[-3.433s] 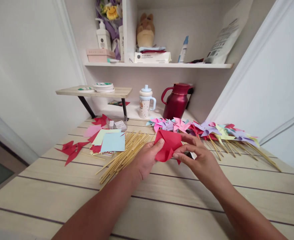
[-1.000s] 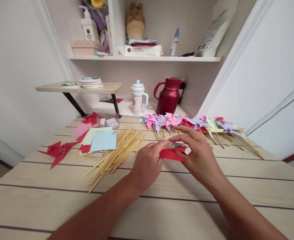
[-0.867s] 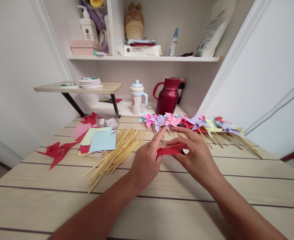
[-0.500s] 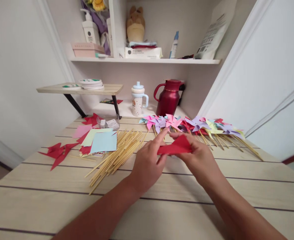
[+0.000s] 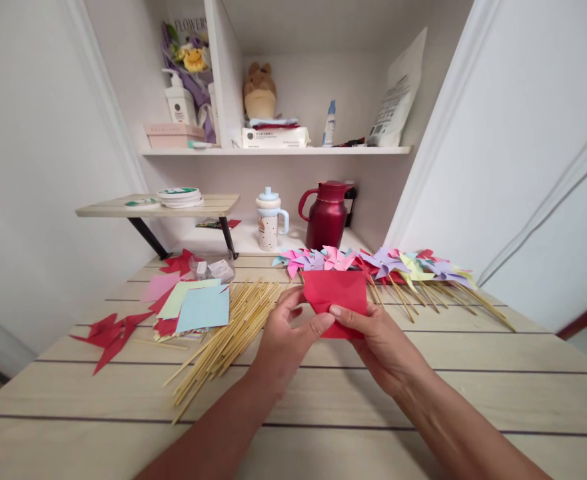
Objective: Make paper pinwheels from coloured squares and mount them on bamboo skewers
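Observation:
A red paper piece (image 5: pixel 336 293) is held upright above the wooden table (image 5: pixel 323 393), facing me. My left hand (image 5: pixel 286 337) pinches its lower left part between thumb and fingers. My right hand (image 5: pixel 376 340) grips its lower right part, thumb laid across the front. A bundle of thin wooden sticks (image 5: pixel 223 333) lies just left of my left hand. A row of finished paper pinwheels (image 5: pixel 373 263) on sticks lies behind the red paper.
A stack of coloured paper squares (image 5: pixel 196 307) and red cut shapes (image 5: pixel 110 330) lie at the left. A red jug (image 5: pixel 326 213) and a lidded cup (image 5: pixel 268 220) stand at the back. A small raised shelf (image 5: pixel 163 203) and a wall shelf (image 5: pixel 273 150) hold items. White walls close both sides.
The red paper was lying flat and low between my hands; it is now raised upright and spread out. My view has tilted up, showing more of the shelf.

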Action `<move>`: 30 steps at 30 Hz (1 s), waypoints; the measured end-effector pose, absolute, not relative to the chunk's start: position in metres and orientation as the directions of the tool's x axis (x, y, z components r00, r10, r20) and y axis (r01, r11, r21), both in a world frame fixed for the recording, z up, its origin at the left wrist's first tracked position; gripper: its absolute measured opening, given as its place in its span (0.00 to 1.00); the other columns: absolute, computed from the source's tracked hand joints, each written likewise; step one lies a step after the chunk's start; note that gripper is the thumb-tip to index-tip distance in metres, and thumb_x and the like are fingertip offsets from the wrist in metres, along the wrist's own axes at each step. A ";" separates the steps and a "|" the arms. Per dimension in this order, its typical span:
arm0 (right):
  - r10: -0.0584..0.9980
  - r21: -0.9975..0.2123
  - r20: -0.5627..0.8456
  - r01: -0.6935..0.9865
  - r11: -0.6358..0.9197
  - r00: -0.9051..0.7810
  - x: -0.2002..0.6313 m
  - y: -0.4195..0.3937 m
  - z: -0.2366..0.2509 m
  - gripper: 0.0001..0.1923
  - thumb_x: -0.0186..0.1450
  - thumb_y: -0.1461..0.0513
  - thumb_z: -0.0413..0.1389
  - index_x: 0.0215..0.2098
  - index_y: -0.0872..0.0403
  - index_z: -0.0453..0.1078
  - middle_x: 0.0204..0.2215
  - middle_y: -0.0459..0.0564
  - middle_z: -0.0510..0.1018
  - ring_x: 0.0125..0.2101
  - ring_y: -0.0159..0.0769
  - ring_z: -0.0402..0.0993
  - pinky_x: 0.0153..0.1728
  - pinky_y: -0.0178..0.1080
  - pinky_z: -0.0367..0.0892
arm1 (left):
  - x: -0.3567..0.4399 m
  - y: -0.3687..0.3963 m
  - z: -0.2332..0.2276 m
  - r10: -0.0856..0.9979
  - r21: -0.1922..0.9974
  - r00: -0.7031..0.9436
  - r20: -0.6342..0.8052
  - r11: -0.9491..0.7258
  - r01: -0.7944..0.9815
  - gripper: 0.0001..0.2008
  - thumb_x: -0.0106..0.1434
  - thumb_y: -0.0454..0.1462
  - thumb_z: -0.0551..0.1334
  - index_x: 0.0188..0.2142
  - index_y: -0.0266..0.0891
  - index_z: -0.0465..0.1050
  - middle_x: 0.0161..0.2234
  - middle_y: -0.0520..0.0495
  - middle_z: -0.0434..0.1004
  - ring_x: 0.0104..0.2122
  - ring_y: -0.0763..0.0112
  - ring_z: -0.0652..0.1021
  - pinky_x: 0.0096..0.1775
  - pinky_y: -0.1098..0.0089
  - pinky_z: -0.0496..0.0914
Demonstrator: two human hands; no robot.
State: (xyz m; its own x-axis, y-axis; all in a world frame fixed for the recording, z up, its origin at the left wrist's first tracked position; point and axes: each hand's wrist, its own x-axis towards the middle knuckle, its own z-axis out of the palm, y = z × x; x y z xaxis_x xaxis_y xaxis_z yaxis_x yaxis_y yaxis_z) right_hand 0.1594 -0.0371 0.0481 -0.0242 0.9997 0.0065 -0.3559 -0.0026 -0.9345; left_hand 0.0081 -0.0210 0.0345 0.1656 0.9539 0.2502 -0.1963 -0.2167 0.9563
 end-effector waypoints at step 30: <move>0.997 -0.981 0.042 -0.189 0.029 -0.064 0.165 -0.038 0.048 0.21 0.58 0.51 0.68 0.48 0.47 0.78 0.46 0.52 0.84 0.45 0.47 0.79 0.47 0.47 0.73 | 0.007 -0.028 0.045 0.994 0.958 0.085 -0.064 0.085 -0.273 0.13 0.54 0.44 0.71 0.33 0.37 0.81 0.28 0.45 0.83 0.32 0.61 0.83 0.38 0.63 0.76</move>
State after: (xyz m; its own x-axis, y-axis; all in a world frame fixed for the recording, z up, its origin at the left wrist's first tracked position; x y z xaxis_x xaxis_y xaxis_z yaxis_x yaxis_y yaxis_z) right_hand 0.1646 -0.0379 0.0484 -0.0643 0.9971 0.0417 -0.1894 0.0289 -0.9815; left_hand 0.0068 -0.0282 0.0452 0.0848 0.9944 -0.0637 -0.2727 0.0846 0.9584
